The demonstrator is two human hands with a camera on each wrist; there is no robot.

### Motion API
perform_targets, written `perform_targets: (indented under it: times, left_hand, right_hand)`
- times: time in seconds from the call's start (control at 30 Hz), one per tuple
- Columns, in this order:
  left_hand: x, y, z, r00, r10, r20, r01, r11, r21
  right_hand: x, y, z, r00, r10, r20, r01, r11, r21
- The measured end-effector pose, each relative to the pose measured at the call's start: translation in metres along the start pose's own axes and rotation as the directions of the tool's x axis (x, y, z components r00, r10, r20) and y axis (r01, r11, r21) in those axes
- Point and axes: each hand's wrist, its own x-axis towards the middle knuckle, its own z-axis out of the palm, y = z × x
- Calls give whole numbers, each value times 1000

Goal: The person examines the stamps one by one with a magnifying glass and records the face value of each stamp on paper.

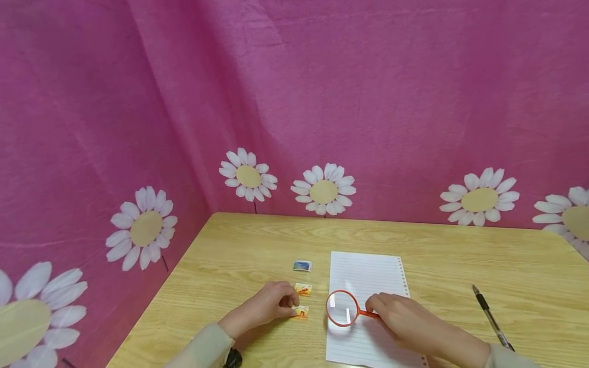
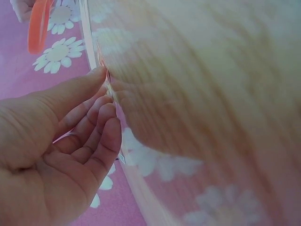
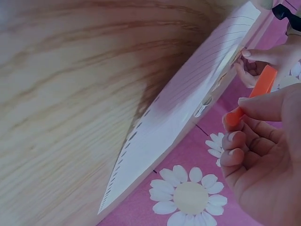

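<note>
Head view: the left hand [image 1: 271, 305] pinches a picture card [image 1: 302, 313] at its fingertips, seemingly aligning it, which would next call for gentle release; rightward, the right hand [image 1: 407, 319] grips a magnifying glass [image 1: 342, 308].

Head view: worn on the head; faces forward and down over the table [image 1: 460, 260] to the pink curtain [image 1: 368, 92]; farthest off, widest. Left wrist view: close at the palm side of the left hand [image 1: 271, 301]; looks low along the table, rolled sideways. Right wrist view: close by the right hand [image 1: 407, 319]; low, table slanting across the frame. Shared by all three: magnifying glass [image 1: 358, 311], table, curtain.
</note>
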Motion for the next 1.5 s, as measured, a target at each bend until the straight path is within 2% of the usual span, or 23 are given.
perform_targets:
  times: [0.2,0.47,0.83,1.1,1.37,1.5]
  left_hand:
    - [1,1,-1,1000,-7,3,7,1000,12]
    - [-1,1,-1,1000,15,-13,-15,1000,27]
    - [-1,-1,-2,1000,-4,-3,4,1000,23]
    - [-1,-2,-1,1000,10,-10,-10,1000,28]
    - [-1,1,-2,999,-32,7,32,999,10]
    - [-1,1,-3,1000,-21,6,21,1000,16]
  right_hand:
    - [6,-2,1,1000,-20,0,20,1000,3]
    - [13,-3,4,997,-69,-23,69,998,0]
    - [24,-8,1,998,-62,7,62,997,39]
    - [29,-11,5,998,-68,18,67,996,57]
    - [34,-13,7,997,-62,49,58,996,73]
    - [38,-14,8,996,-79,46,76,995,66]
